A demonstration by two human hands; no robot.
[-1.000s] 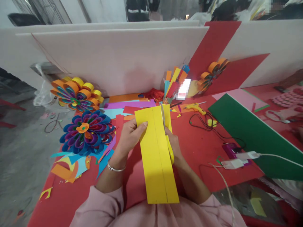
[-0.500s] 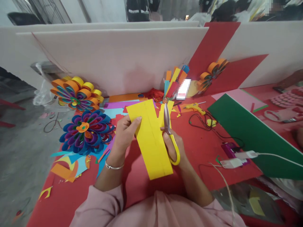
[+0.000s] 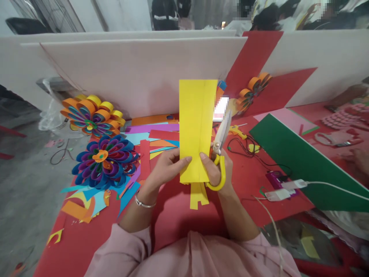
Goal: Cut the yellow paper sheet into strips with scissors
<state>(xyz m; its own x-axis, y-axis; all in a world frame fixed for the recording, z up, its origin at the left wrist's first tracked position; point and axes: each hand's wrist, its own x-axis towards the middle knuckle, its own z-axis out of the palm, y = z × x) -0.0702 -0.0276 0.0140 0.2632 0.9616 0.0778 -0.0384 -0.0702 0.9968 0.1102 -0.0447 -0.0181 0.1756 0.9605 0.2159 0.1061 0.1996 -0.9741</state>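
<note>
I hold a yellow sheet of paper [image 3: 196,127] upright in front of me over the red table [image 3: 245,184]. My left hand [image 3: 168,166] pinches its lower left edge. My right hand [image 3: 217,169] grips yellow-handled scissors [image 3: 219,154] and its thumb presses the sheet's lower right edge; the blades point up and right, beside the paper. A cut yellow strip [image 3: 198,194] lies on the table just below the sheet.
Two paper flowers [image 3: 100,159] [image 3: 90,113] lie at the left with coloured paper scraps [image 3: 155,138]. A yellow glue gun [image 3: 238,132], black cable and purple plug strip [image 3: 276,179] sit at the right, by a green board [image 3: 302,161]. White boards [image 3: 138,73] stand behind.
The yellow sheet was turned from lying tilted toward me to standing upright. The scissors left the cut and now sit beside the sheet. A cut strip now lies on the table.
</note>
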